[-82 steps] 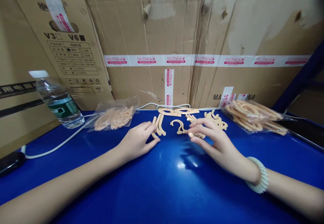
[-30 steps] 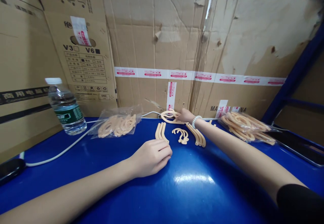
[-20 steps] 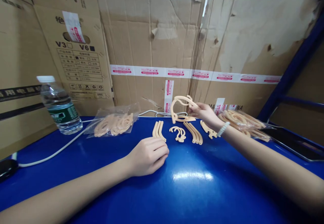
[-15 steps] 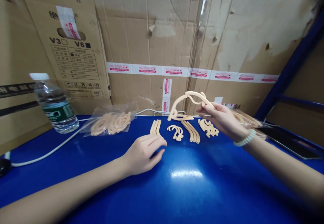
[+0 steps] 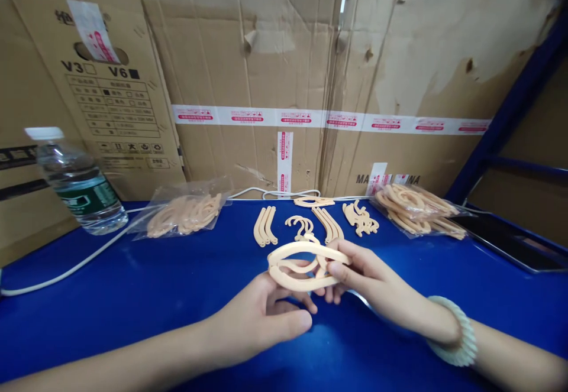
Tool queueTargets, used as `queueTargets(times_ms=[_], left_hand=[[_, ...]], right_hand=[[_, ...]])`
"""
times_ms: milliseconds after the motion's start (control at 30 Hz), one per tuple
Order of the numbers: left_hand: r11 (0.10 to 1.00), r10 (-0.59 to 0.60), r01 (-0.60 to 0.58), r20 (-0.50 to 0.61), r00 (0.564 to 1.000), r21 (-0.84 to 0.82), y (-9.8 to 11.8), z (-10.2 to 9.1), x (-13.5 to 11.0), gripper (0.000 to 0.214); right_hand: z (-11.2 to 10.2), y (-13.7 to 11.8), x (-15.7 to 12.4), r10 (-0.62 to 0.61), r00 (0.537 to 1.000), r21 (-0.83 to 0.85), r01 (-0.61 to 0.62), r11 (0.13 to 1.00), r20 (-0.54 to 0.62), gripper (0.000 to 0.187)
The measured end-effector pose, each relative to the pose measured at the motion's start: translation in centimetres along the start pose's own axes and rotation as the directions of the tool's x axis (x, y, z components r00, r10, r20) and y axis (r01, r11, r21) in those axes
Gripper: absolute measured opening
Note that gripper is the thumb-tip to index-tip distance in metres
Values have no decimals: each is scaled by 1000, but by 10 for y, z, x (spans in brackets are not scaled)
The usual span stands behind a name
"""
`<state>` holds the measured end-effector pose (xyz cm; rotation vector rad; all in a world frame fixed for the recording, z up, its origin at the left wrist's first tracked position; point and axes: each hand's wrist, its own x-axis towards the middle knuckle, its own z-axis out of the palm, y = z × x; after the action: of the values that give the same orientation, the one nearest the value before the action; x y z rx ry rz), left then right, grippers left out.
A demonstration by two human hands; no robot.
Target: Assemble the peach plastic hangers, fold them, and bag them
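Note:
Both hands meet over the blue table (image 5: 133,297) on one beige plastic frame piece (image 5: 306,266), an oval loop with curved inner bars. My right hand (image 5: 368,279), with a pale bead bracelet on its wrist, pinches the loop's right end. My left hand (image 5: 266,315) cups it from below, fingers curled under its left side. Just beyond lie small sorted groups of the same beige parts: curved strips (image 5: 264,226), hooks (image 5: 300,225), more strips (image 5: 327,224) and small curved pieces (image 5: 360,218).
A clear bag of beige parts (image 5: 184,213) lies at left and another bag (image 5: 417,210) at right. A water bottle (image 5: 75,182) stands far left beside a white cable (image 5: 66,268). Cardboard boxes (image 5: 284,73) wall the back; a dark flat device (image 5: 517,241) lies at right.
My right hand reached to the back of the table, lifted the beige frame piece and brought it toward me. My left hand left the table and came up under the piece.

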<state>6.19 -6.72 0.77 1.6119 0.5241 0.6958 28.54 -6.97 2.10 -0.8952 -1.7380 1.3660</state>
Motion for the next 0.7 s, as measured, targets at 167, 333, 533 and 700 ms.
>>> queueTargets(times_ms=[167, 333, 533, 700], left_hand=[[999, 11, -5, -168, 986, 33, 3, -11, 2, 47], [956, 125, -23, -335, 934, 294, 2, -19, 4, 51], [937, -10, 96, -249, 968, 336, 3, -12, 0, 25], [973, 42, 30, -301, 953, 228, -1, -14, -1, 26]], right_hand=[[-6, 1, 0, -27, 996, -129, 16, 992, -87, 29], [-6, 2, 1, -46, 988, -204, 16, 979, -146, 29], [1, 5, 2, 6, 987, 5, -5, 1000, -160, 37], [-4, 2, 5, 211, 967, 180, -185, 966, -140, 40]])
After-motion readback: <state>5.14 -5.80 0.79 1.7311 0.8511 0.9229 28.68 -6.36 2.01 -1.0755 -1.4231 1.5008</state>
